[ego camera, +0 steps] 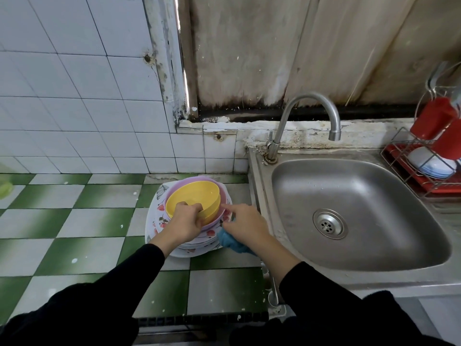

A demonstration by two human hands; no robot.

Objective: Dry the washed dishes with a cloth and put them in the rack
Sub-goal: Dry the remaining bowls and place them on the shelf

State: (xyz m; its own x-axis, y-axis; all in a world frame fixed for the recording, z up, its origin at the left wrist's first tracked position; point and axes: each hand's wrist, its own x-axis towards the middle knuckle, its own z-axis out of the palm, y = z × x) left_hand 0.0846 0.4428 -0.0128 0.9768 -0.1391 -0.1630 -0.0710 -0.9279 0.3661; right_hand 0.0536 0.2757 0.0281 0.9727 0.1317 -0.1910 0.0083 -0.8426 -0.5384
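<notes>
On the tiled counter (94, 221) left of the sink (287, 171), the left hand (185, 221) curls its fingers over the near rim of one yellow bowl (197, 198), nested in one lilac bowl (217, 186) atop floral plates (159, 221) stacked too tight to count, while the right hand (243, 224), forefinger out, bunches one blue cloth (233, 242) beside them.

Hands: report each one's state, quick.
Left hand: grips the rim of the yellow bowl.
Right hand: holds the blue cloth, forefinger extended.
</notes>
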